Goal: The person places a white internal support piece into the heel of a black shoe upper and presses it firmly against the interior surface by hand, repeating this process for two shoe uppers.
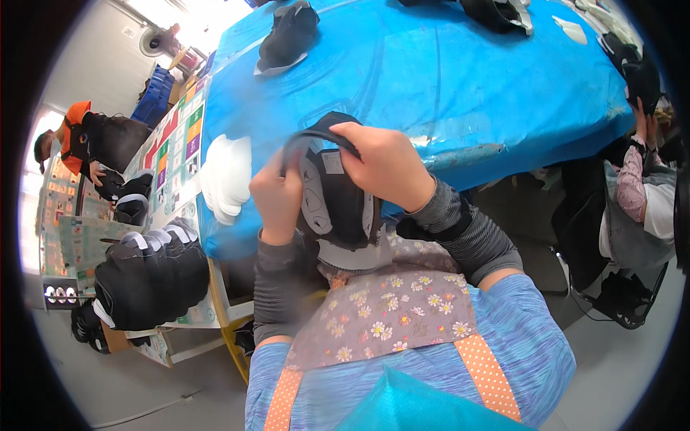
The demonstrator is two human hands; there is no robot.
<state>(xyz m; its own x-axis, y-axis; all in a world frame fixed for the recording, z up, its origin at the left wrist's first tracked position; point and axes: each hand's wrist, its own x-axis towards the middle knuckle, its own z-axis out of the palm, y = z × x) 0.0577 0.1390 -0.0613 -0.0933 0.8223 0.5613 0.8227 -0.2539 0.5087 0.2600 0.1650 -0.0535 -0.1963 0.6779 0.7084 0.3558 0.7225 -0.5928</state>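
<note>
A black shoe upper is held up in front of my body at the near edge of the blue-covered table. Pale patches line its inside, and a small white label shows within the opening. My left hand grips the left side of its collar, fingers curled. On the opposite side, my right hand pinches the collar's upper edge between thumb and fingers. The white toe end points toward my flowered apron. Left of my left hand lies a stack of white shoe-shaped pieces.
Another black shoe upper sits farther back on the table. More dark uppers lie at its far edge. A row of black uppers fills the side table at left. One person works at far left; another holds a dark upper at right.
</note>
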